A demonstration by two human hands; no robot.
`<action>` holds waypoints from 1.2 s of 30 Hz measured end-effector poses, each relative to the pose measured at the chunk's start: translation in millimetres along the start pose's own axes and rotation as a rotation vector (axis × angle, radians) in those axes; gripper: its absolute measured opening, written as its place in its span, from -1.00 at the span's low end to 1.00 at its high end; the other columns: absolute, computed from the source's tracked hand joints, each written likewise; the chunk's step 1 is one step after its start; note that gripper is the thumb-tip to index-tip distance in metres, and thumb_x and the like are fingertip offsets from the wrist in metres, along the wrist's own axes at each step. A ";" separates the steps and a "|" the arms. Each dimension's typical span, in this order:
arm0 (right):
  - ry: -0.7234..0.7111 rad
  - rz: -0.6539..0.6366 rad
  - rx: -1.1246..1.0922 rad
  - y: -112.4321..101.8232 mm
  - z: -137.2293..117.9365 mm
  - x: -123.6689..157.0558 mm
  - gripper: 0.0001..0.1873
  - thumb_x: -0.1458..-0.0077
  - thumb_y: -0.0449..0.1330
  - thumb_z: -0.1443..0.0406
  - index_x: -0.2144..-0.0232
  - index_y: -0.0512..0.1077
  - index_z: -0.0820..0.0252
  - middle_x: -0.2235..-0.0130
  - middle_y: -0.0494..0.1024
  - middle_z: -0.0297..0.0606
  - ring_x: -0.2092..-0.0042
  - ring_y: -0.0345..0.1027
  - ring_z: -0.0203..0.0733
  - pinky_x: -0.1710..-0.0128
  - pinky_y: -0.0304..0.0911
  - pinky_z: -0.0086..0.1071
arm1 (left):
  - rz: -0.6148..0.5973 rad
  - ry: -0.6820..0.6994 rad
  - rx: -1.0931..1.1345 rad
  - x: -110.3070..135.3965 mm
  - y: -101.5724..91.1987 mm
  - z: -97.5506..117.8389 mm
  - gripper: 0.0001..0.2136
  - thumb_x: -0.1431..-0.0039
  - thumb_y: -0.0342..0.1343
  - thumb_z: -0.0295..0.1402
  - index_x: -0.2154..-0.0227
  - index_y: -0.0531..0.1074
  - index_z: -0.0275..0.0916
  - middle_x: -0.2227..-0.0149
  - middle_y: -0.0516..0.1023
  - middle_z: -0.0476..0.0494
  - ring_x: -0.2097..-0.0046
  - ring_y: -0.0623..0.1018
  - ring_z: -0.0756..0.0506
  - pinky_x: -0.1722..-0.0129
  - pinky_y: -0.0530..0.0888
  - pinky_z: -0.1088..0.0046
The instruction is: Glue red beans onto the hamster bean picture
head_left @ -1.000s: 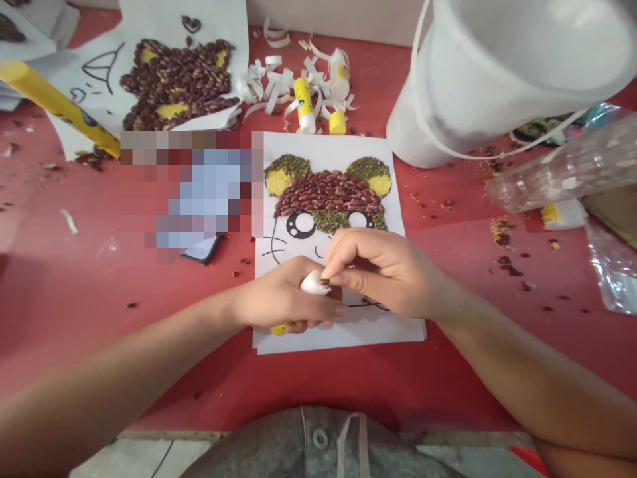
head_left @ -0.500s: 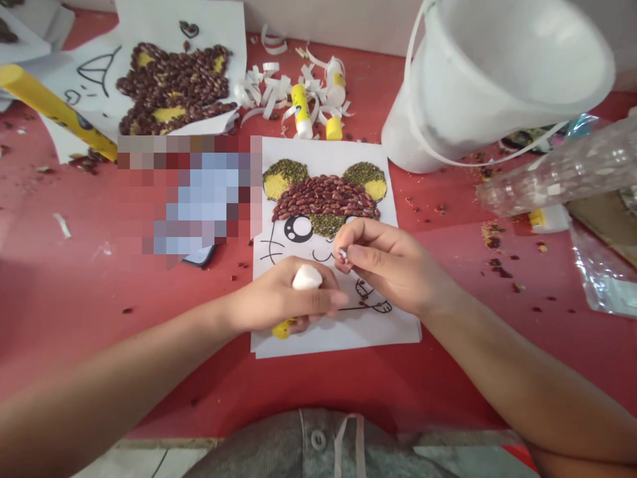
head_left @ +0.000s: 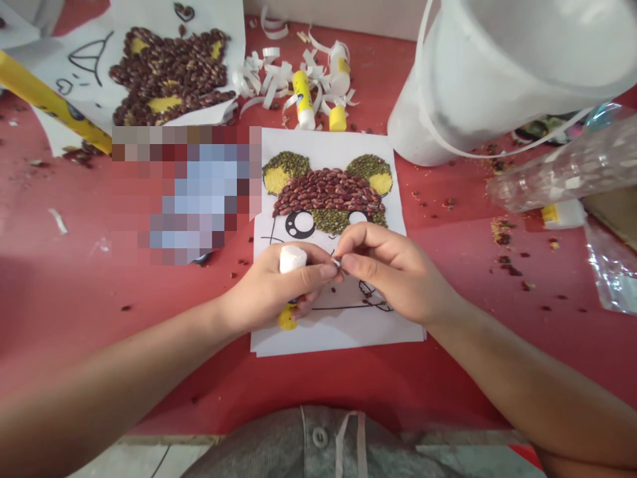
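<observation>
My left hand (head_left: 291,279) is wrapped round a glue stick (head_left: 292,259), its white end up and its yellow end below the fingers. Pinched between my right hand's (head_left: 385,269) thumb and forefinger is a small bean (head_left: 337,263) with something whitish on it. The left thumb tip meets the right fingertips at this bean. Both hands hover over the lower part of a paper sheet (head_left: 323,335) with a drawn hamster-like animal. Red-brown beans (head_left: 328,191) cover its forehead, green beans its ears and the patch between the eyes. The lower face is partly hidden by my hands.
Behind the sheet lie paper strips (head_left: 271,83) and another glue stick (head_left: 302,99). A white bucket (head_left: 423,119) stands at the back right beside a clear plastic bottle (head_left: 552,159). A second bean picture (head_left: 169,79) and a yellow stick (head_left: 60,103) are at left. Loose beans dot the red table.
My hands have come together: the left thumb now meets the right fingertips at the bean. The glue stick has shifted slightly up and left. The whole view has moved a little.
</observation>
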State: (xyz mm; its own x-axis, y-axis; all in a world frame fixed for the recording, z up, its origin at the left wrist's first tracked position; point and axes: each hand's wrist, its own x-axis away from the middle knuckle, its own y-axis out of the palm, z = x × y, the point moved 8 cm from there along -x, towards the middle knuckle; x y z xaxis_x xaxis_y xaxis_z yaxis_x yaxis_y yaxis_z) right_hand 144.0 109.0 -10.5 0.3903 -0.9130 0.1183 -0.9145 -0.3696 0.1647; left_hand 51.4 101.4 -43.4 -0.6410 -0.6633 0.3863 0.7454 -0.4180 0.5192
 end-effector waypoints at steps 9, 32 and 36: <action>-0.051 0.136 0.085 -18.9 3.4 0.4 -0.95 -0.13 0.13 0.29 0.35 0.34 0.14 0.45 0.34 -0.42 0.42 0.25 -0.38 0.43 0.18 -0.45 | -0.016 -0.046 -0.059 0.8 -0.5 -2.8 -0.91 0.02 0.17 -0.37 0.50 0.45 -0.30 0.73 0.30 0.11 0.73 0.27 0.12 0.76 0.22 0.65; -0.517 0.250 1.436 -7.0 -9.5 -5.1 -0.80 -0.14 0.06 0.37 0.51 0.38 0.17 0.47 0.42 -0.31 0.35 0.20 -0.19 0.29 0.08 -0.29 | -0.120 -0.021 -0.400 6.7 9.0 2.3 -0.88 -0.05 0.11 -0.34 0.49 0.41 -0.30 0.74 0.25 0.12 0.70 0.26 0.10 0.74 0.22 0.62; -0.543 0.302 1.301 -15.7 -17.0 0.5 -0.83 -0.11 0.07 0.40 0.37 0.47 0.18 0.40 0.43 -0.26 0.30 0.27 -0.19 0.25 0.19 -0.30 | -0.105 -0.034 -0.401 7.3 8.5 1.1 -0.86 -0.04 0.11 -0.32 0.49 0.41 -0.30 0.74 0.25 0.11 0.70 0.26 0.09 0.73 0.23 0.61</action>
State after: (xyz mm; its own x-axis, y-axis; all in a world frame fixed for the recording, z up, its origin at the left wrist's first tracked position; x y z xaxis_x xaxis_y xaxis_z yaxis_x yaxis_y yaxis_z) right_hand 160.4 117.2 3.6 0.3507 -0.8256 -0.4420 -0.5155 0.2238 -0.8271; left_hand 52.9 93.7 -35.3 -0.7179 -0.5864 0.3752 0.6837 -0.6953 0.2215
